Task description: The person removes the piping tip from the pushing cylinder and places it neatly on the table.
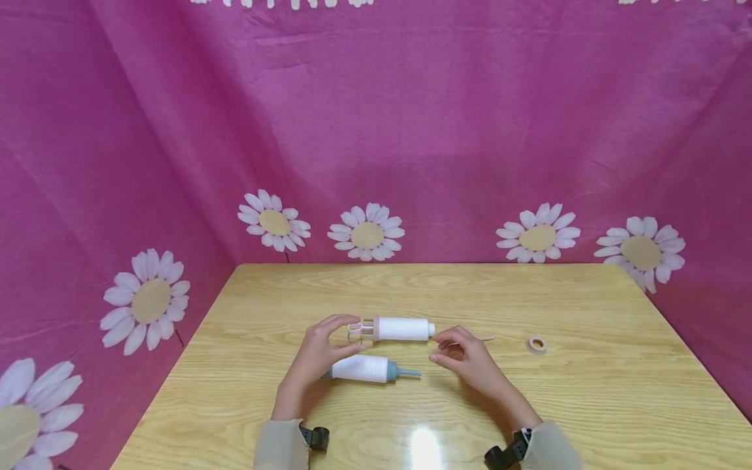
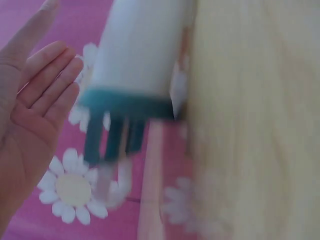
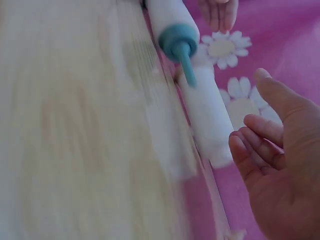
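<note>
Farther back on the table lies a white tube with a pinkish open-frame end on its left and a short white tip on its right. Nearer to me is a second white tube, with a teal nozzle pointing right. My left hand is spread about the far tube's framed end, reaching over the near tube; whether its fingertips touch the frame, I cannot tell. Teal prongs show on the near tube in the left wrist view. My right hand hovers beside the far tube's tip, fingers loosely bent and holding nothing.
A small beige ring, like a tape roll, lies to the right. Behind my right hand a thin pinkish piece is partly hidden. The wooden table meets a pink flowered curtain at the back and sides.
</note>
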Demonstrator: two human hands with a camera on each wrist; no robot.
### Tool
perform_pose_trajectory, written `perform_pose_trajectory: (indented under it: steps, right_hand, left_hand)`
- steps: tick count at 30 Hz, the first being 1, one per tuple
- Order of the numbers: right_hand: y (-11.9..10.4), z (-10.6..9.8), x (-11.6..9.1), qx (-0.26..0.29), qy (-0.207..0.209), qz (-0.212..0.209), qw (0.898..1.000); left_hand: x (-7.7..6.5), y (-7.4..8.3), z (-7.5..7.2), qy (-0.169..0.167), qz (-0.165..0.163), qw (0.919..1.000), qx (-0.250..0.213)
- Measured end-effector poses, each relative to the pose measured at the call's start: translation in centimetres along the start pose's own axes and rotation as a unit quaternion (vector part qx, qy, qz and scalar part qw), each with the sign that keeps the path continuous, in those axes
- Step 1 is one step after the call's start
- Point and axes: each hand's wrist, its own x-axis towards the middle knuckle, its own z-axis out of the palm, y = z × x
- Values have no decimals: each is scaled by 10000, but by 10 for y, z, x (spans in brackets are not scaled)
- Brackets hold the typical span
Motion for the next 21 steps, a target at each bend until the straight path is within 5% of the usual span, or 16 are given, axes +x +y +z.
perform_pose_trajectory:
  steps: [7,15,21]
  right_hand:
    - [-6,27,6,33,-627,-336,9975]
    - [-9,45,11,-99,-1102,-428,9929]
    - [-13,53,14,-273,-1404,-343,9891]
  left_hand:
    - [-19,-21,-22,-572,-392,9971,302]
    - [-30,-31,-35,-1314,-817,9869,-458]
    - [-34,-36,-37,-1680,-962,9803,-396]
